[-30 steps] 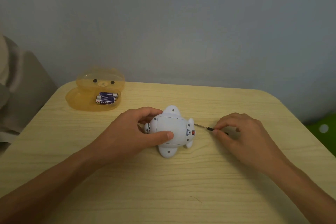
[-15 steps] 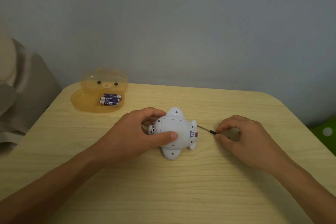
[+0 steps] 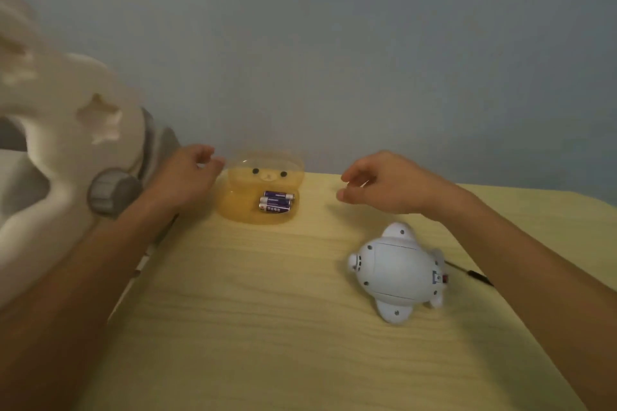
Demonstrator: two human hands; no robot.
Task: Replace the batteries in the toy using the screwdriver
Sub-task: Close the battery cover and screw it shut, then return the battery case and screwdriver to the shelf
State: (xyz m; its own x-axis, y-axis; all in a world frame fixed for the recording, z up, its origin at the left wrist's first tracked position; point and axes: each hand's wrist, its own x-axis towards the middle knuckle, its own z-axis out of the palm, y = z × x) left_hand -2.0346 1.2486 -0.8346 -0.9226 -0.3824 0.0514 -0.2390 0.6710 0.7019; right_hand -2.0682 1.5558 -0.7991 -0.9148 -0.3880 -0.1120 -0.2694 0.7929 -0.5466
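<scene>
Both hands have let go since a moment ago: the left hand has come off the rounded white plastic toy and the right hand has left the thin black-handled screwdriver. They now hover at the far side of the pale wooden table. The left hand sits just beside the left edge of the translucent yellow bear-faced container, its fingers loosely curled and holding nothing; I cannot tell whether the fingertips touch the plastic. The right hand hangs to the right of that container, apart from it, with thumb and fingers loosely bent, a gap between them and nothing in its hold. Three purple batteries lie side by side inside the container. The toy lies underside up on the table, nearer than the hands and below the right wrist. The screwdriver lies flat just beside its right end, partly hidden behind the right forearm. A blurred white shape stands at the left.
</scene>
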